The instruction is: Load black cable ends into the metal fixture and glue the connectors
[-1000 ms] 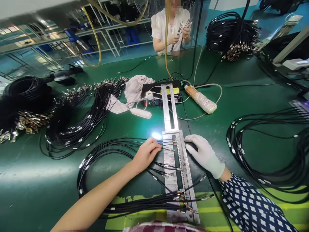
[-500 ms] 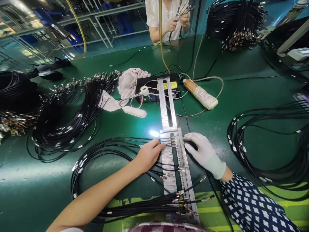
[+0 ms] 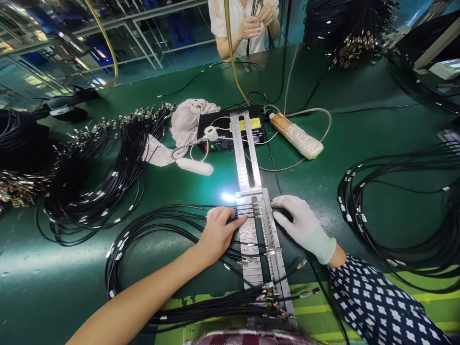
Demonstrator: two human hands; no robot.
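My bare left hand [image 3: 219, 233] lies over several black cables at the left side of a slotted metal fixture [image 3: 253, 275], its thumb and fingers apart and the thumb tip on a cable. Cable ends with small connectors [image 3: 257, 210] lie across the fixture in a row. My right hand [image 3: 304, 225], in a white glove, rests at the fixture's right edge, thumb and forefinger apart with a gap between them; its fingertips touch the metal edge. More cables [image 3: 215, 306] cross the near end of the fixture.
Behind the fixture are a black box [image 3: 257, 136], a pinkish cloth [image 3: 190, 120], a white lamp head [image 3: 195, 166] and a plastic-wrapped handle [image 3: 302, 140]. Cable bundles [image 3: 125, 167] lie left, with coiled cables [image 3: 354, 206] right. Across the table, a person's hands [image 3: 251, 26] hold cables.
My left hand's fingers have shifted slightly left and spread away from the thumb. The view has moved a little. Across the table, the person's hands have changed position on their cables.
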